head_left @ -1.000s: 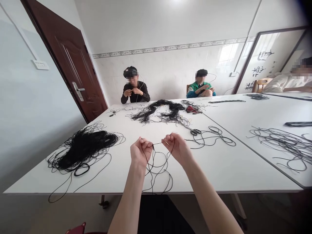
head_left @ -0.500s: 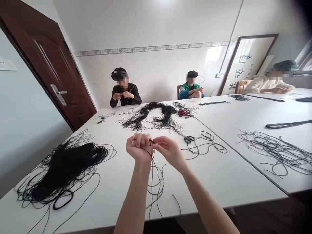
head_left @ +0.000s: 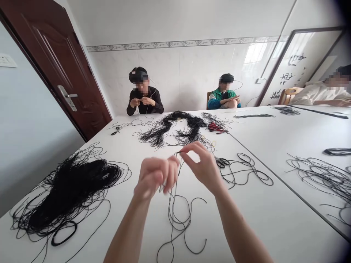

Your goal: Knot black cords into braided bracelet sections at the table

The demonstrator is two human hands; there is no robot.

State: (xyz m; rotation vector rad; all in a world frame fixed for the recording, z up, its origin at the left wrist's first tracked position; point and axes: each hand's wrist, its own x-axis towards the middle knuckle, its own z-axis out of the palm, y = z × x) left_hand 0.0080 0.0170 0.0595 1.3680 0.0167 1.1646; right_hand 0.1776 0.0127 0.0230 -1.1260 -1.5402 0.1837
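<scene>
Above the near part of the white table (head_left: 236,226), I work a thin black cord (head_left: 171,208) between both hands. My left hand (head_left: 156,174), a little blurred, is curled closed with the cord running through its fingers. Thumb and forefinger of my right hand (head_left: 203,164) pinch the cord just right of and above the left fingertips. A short stretch of cord spans the small gap between the hands. Below them the loose ends hang down and lie in wide loops on the table. What sits inside the left fist is hidden.
A big heap of black cord (head_left: 71,193) lies left. Ahead are tangled black cords (head_left: 170,124), red-handled scissors (head_left: 215,127) and small scissors (head_left: 115,130). Black-handled scissors (head_left: 222,162) lie beyond my right hand. Loose cords (head_left: 320,171) spread at right. Three people sit around the table.
My left hand has turned over and dropped slightly, its fingers now facing right. The right hand has moved up and right, drawing the cord with it. The view has shifted a little.
</scene>
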